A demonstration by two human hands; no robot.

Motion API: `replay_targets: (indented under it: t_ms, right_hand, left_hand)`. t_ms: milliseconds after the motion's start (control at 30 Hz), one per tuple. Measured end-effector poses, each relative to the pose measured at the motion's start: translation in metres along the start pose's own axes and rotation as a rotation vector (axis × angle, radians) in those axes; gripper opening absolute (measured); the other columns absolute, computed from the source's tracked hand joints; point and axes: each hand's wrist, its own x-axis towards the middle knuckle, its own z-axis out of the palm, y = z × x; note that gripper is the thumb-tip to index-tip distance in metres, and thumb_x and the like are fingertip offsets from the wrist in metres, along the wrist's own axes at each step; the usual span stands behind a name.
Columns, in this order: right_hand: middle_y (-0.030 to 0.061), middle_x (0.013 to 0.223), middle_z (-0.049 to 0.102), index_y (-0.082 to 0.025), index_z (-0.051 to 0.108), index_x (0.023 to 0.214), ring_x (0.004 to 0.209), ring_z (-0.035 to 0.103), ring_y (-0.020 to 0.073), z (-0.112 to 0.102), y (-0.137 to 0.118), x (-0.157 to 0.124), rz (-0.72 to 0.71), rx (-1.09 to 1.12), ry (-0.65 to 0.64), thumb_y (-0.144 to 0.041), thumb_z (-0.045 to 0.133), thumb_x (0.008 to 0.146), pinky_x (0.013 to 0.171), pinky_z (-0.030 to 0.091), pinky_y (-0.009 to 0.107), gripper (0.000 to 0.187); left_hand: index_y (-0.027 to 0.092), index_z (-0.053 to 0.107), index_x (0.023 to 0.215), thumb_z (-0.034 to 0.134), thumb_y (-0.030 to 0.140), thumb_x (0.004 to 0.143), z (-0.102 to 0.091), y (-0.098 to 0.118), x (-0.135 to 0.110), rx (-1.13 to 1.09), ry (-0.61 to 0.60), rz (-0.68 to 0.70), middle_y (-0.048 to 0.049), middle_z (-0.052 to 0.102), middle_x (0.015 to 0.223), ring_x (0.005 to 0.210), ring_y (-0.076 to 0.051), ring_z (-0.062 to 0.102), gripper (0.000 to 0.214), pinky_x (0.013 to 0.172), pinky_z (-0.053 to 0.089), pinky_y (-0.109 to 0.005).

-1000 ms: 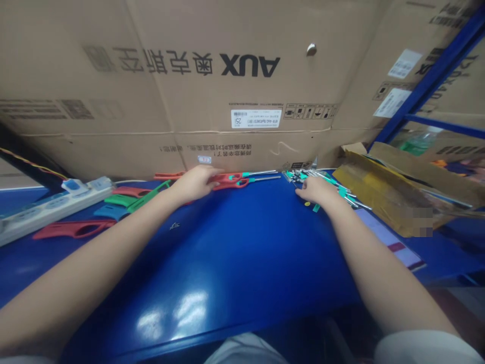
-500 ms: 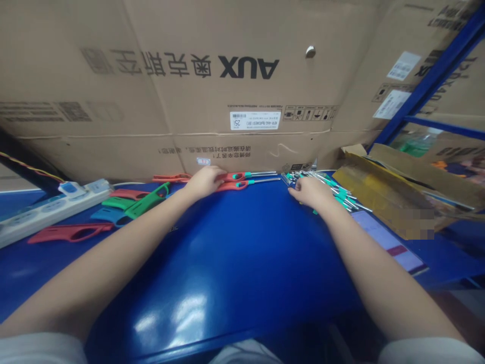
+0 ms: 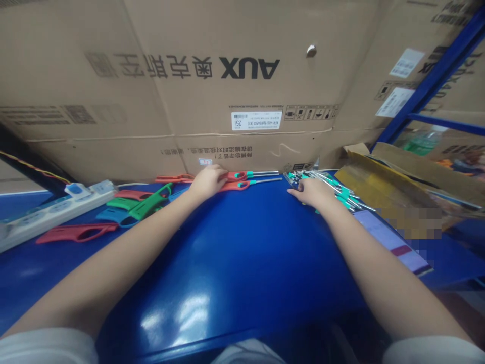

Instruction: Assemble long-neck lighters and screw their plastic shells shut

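Observation:
Along the back of the blue table lie red long-nosed lighters [image 3: 239, 186] with metal tubes pointing right. My left hand [image 3: 207, 183] rests over their handles with its fingers curled round one red lighter. To the right is a loose pile of metal lighter tubes with green ends [image 3: 343, 193]. At the pile's left edge is my right hand [image 3: 314, 192], thumb and fingers bent towards each other; what lies between them is too small to make out. Empty lighter handles in red [image 3: 71, 233], green [image 3: 149, 203] and blue [image 3: 115, 216] lie to the left.
A large cardboard sheet [image 3: 197, 101] stands upright behind the table [image 3: 242, 253]. On the left is a white power strip [image 3: 56, 212] with a plug. A phone-like flat panel [image 3: 390, 240] and an opened carton [image 3: 382, 197] lie on the right, beside a blue frame post [image 3: 428, 76].
The view has shifted slightly. My right hand's fingers have moved a little within the edge of the tube pile; my left hand stays on the red lighters.

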Motion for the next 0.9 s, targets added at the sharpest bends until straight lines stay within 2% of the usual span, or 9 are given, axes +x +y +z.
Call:
replay_targets:
  t_ms: [133,200,267,333,433,533,667,733,900]
  right_hand:
    - [0.0133,0.100,0.077,-0.021,0.069,0.106,0.098,0.071,0.0304,-0.002,0.000,-0.002,0.006,0.005,0.053,-0.058,0.055,0.093,0.075,0.050,0.035,0.042]
    - [0.0155,0.111,0.075,-0.019,0.066,0.116,0.105,0.070,0.0322,-0.003,0.000,-0.003,-0.003,0.008,0.092,-0.055,0.054,0.094,0.076,0.050,0.035,0.043]
    - [0.0175,0.122,0.071,-0.018,0.064,0.122,0.111,0.068,0.0332,-0.005,-0.001,-0.005,-0.030,0.016,0.128,-0.049,0.055,0.095,0.079,0.050,0.036,0.042]
    - [0.0165,0.128,0.069,-0.019,0.065,0.123,0.114,0.066,0.0317,-0.008,-0.005,-0.008,-0.074,0.035,0.148,-0.038,0.054,0.096,0.082,0.049,0.035,0.036]
    - [0.0109,0.119,0.074,-0.023,0.069,0.116,0.108,0.069,0.0277,-0.009,-0.013,-0.015,-0.146,0.074,0.121,-0.023,0.050,0.095,0.079,0.048,0.032,0.029]
    - [0.0067,0.107,0.077,-0.025,0.073,0.107,0.095,0.070,0.0243,-0.006,-0.023,-0.023,-0.240,0.115,0.057,-0.019,0.051,0.092,0.073,0.047,0.030,0.027]
    - [0.0046,0.113,0.076,-0.026,0.070,0.116,0.096,0.070,0.0208,0.003,-0.036,-0.034,-0.405,0.150,0.017,-0.017,0.048,0.093,0.075,0.047,0.027,0.033]
    - [0.0050,0.119,0.074,-0.026,0.068,0.119,0.101,0.069,0.0217,0.007,-0.039,-0.039,-0.480,0.143,0.008,-0.017,0.050,0.092,0.075,0.046,0.028,0.034]
    - [0.0047,0.117,0.071,-0.025,0.069,0.115,0.098,0.069,0.0216,0.010,-0.042,-0.043,-0.576,0.121,-0.003,-0.028,0.055,0.093,0.068,0.045,0.029,0.026]
  left_hand:
    - [0.017,0.062,0.127,0.062,0.036,0.100,-0.003,0.008,-0.009,-0.005,0.069,-0.007,-0.0113,0.063,0.130,0.114,-0.025,0.064,0.033,0.097,0.056,-0.047]
    - [0.016,0.069,0.121,0.056,0.029,0.100,-0.007,0.013,-0.018,-0.014,0.092,-0.005,-0.0131,0.067,0.125,0.117,-0.028,0.062,0.027,0.104,0.052,-0.048]
    - [0.016,0.071,0.118,0.053,0.030,0.099,-0.011,0.019,-0.032,-0.020,0.097,0.000,-0.0134,0.070,0.119,0.116,-0.030,0.063,0.030,0.103,0.052,-0.047]
    - [0.018,0.072,0.118,0.052,0.032,0.097,-0.016,0.025,-0.050,-0.021,0.084,0.012,-0.0117,0.072,0.119,0.114,-0.029,0.064,0.031,0.104,0.051,-0.047]
    - [0.020,0.073,0.116,0.051,0.033,0.096,-0.027,0.028,-0.075,-0.007,0.037,0.027,-0.0100,0.073,0.120,0.113,-0.028,0.065,0.032,0.105,0.051,-0.045]
    - [0.019,0.073,0.117,0.051,0.036,0.095,-0.042,0.019,-0.092,0.035,0.011,-0.032,-0.0123,0.074,0.120,0.115,-0.032,0.065,0.035,0.105,0.050,-0.048]
    - [0.019,0.072,0.120,0.052,0.041,0.094,-0.056,-0.006,-0.097,0.068,-0.001,-0.176,-0.0141,0.073,0.125,0.120,-0.035,0.064,0.039,0.105,0.050,-0.049]
    - [0.017,0.070,0.124,0.053,0.040,0.093,-0.056,-0.018,-0.095,0.065,-0.016,-0.249,-0.0152,0.073,0.126,0.119,-0.036,0.065,0.042,0.104,0.051,-0.049]
    - [0.016,0.067,0.127,0.054,0.040,0.095,-0.048,-0.033,-0.088,0.014,-0.086,-0.351,-0.0144,0.073,0.127,0.115,-0.031,0.070,0.042,0.093,0.057,-0.037]
